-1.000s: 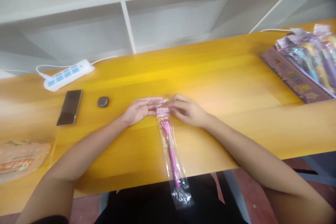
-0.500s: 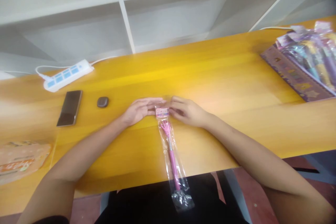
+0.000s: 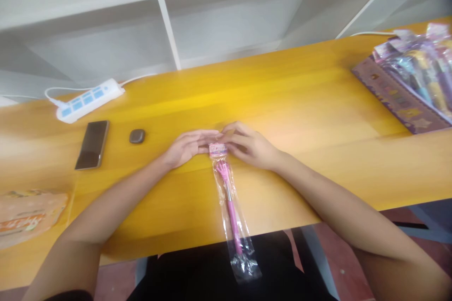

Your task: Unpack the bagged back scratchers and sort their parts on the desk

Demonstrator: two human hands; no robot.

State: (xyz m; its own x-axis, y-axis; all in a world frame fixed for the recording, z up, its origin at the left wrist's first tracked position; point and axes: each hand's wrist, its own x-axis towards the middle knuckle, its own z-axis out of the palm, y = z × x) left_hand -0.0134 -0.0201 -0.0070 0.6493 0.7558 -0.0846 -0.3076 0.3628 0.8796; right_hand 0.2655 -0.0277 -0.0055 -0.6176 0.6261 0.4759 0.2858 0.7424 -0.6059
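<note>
A pink hand-shaped back scratcher (image 3: pixel 231 214) with a short metal shaft lies in a clear plastic bag. Its pink printed header card (image 3: pixel 218 150) points away from me, and the bag's lower end hangs past the table edge over my dark clothing. My left hand (image 3: pixel 189 148) grips the card's left and top side, thumb beside it and fingers stretched along the top. From the right, my right hand (image 3: pixel 249 146) pinches at the card's upper right edge with bent fingers. The fingertips of both hands meet above the card, where blur hides the exact grip.
A box of several bagged back scratchers (image 3: pixel 402 99) stands at the right. On the left are a phone (image 3: pixel 92 145), a small dark case (image 3: pixel 137 136), a white power strip (image 3: pixel 90 100) and an orange-pink packet (image 3: pixel 31 216). White shelving (image 3: pixel 165 19) rises behind the table.
My right hand's fingers have shifted slightly upward and left along the top of the card. The bag and my left hand stay almost where they were.
</note>
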